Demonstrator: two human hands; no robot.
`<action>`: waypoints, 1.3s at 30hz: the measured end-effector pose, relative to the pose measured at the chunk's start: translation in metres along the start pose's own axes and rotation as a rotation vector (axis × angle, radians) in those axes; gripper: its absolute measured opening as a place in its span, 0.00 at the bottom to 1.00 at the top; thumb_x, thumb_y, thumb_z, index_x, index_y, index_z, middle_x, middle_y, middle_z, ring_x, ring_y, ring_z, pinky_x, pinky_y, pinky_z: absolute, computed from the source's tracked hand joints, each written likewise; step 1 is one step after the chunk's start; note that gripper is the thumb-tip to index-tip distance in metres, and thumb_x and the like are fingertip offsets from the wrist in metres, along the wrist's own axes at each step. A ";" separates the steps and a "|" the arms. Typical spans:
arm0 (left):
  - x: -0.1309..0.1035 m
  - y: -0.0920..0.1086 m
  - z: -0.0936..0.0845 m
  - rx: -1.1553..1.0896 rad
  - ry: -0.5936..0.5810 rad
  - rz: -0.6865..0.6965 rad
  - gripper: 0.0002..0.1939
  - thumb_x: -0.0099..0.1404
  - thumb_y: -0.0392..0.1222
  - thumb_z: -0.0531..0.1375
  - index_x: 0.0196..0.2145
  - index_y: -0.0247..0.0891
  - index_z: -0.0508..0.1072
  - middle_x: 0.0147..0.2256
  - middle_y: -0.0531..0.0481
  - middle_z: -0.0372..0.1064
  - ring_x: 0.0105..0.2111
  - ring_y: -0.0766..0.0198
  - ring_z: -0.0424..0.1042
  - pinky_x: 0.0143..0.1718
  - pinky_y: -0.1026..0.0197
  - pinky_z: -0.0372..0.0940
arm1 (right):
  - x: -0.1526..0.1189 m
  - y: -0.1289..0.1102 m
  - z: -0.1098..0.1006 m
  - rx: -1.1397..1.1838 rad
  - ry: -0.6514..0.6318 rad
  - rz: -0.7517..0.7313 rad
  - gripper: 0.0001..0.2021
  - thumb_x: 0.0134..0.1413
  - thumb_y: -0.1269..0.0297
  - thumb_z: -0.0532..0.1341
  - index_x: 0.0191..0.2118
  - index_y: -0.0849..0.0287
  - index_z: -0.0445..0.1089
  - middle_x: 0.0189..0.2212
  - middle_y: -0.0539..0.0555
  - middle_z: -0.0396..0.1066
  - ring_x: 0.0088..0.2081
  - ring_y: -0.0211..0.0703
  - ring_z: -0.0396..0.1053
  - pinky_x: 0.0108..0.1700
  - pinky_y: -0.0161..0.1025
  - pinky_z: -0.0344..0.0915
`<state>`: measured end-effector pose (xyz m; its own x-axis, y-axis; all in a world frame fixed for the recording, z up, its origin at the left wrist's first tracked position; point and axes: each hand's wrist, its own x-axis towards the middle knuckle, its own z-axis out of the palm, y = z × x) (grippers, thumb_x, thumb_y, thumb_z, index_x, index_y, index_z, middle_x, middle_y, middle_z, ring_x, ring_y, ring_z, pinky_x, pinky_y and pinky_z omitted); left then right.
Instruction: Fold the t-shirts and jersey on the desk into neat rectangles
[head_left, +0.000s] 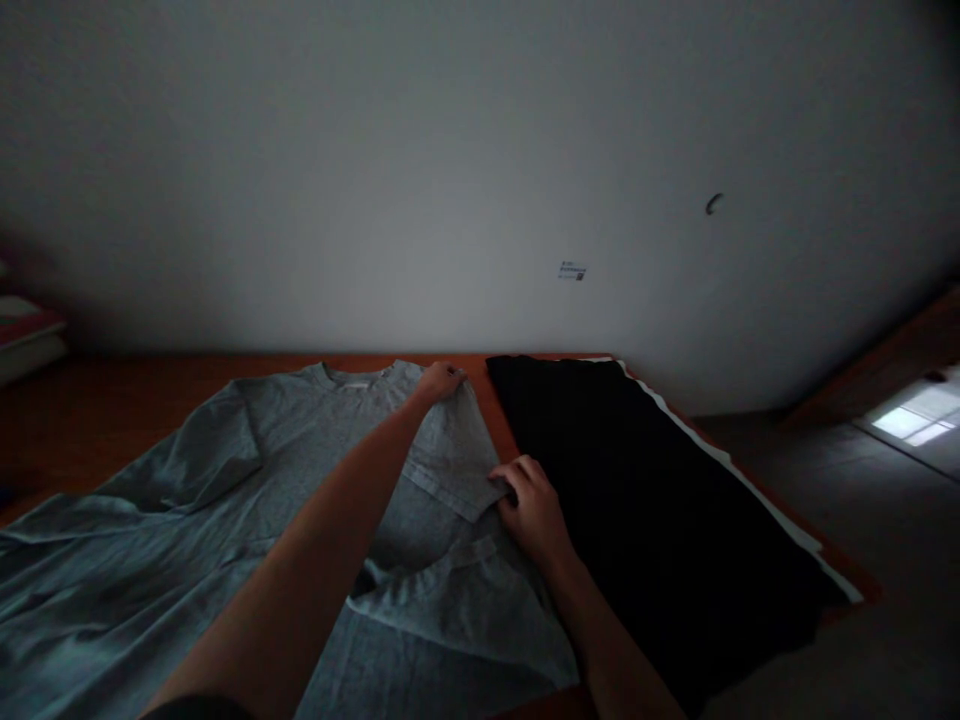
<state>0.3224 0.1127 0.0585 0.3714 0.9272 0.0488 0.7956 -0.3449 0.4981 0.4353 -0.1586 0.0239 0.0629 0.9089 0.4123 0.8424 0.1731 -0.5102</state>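
Observation:
A grey T-shirt [300, 440] lies spread on the wooden table, its collar toward the wall and its lower part rumpled. My left hand [442, 382] reaches across the shirt and is closed on the fabric at the shoulder beside the collar. At the edge of the right sleeve [459, 470], my right hand [531, 500] pinches the cloth between thumb and fingers. Under my forearms the side of the shirt is bunched in folds.
Black cloth [637, 500] lies flat on the right, over white material [757, 490] showing along its far edge. The orange-brown table [112, 410] meets a pale wall [375, 180]. Stacked items [30, 335] sit at far left. Beyond the right table edge is the floor [885, 510].

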 end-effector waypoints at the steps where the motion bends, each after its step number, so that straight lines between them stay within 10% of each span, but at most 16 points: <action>1: 0.000 0.000 0.000 -0.009 0.007 0.000 0.19 0.72 0.49 0.55 0.47 0.36 0.79 0.45 0.42 0.80 0.45 0.56 0.78 0.44 0.63 0.68 | 0.000 0.000 0.000 -0.014 0.002 0.005 0.19 0.48 0.82 0.58 0.42 0.54 0.75 0.40 0.54 0.70 0.45 0.48 0.69 0.50 0.44 0.67; 7: -0.015 -0.017 -0.007 0.035 -0.021 -0.025 0.24 0.65 0.57 0.62 0.51 0.37 0.76 0.43 0.40 0.80 0.45 0.52 0.78 0.46 0.60 0.68 | 0.001 -0.001 -0.001 -0.096 0.010 0.006 0.17 0.48 0.74 0.66 0.44 0.52 0.77 0.42 0.56 0.69 0.45 0.51 0.68 0.50 0.48 0.66; 14: -0.046 -0.054 -0.047 0.171 -0.262 0.022 0.15 0.49 0.54 0.71 0.22 0.40 0.77 0.23 0.48 0.75 0.33 0.53 0.78 0.39 0.60 0.68 | -0.001 -0.007 -0.006 -0.088 -0.031 -0.209 0.15 0.49 0.72 0.70 0.43 0.48 0.80 0.42 0.54 0.72 0.45 0.49 0.69 0.50 0.48 0.64; 22: -0.090 -0.067 -0.065 0.216 -0.116 0.058 0.13 0.61 0.44 0.64 0.42 0.38 0.78 0.38 0.45 0.80 0.41 0.52 0.78 0.44 0.59 0.69 | -0.004 -0.010 -0.007 0.089 -0.053 -0.281 0.06 0.59 0.61 0.68 0.42 0.52 0.79 0.35 0.51 0.76 0.39 0.43 0.73 0.44 0.40 0.68; 32: -0.107 -0.006 0.009 0.168 -0.010 0.617 0.24 0.75 0.46 0.48 0.63 0.35 0.66 0.65 0.37 0.63 0.66 0.52 0.60 0.68 0.48 0.54 | -0.001 -0.005 -0.003 0.041 0.022 -0.135 0.08 0.63 0.66 0.60 0.44 0.52 0.76 0.36 0.53 0.74 0.39 0.44 0.74 0.43 0.39 0.70; 39: -0.079 -0.011 0.041 0.248 -0.025 0.417 0.47 0.67 0.69 0.52 0.70 0.28 0.56 0.71 0.30 0.49 0.72 0.37 0.45 0.70 0.40 0.43 | -0.002 0.002 0.001 0.046 -0.066 -0.129 0.08 0.59 0.67 0.64 0.43 0.50 0.77 0.33 0.50 0.72 0.37 0.42 0.73 0.41 0.37 0.70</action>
<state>0.3038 0.0372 0.0132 0.6917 0.6998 0.1785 0.6655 -0.7136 0.2188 0.4360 -0.1591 0.0213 -0.0813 0.9007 0.4267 0.8157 0.3061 -0.4908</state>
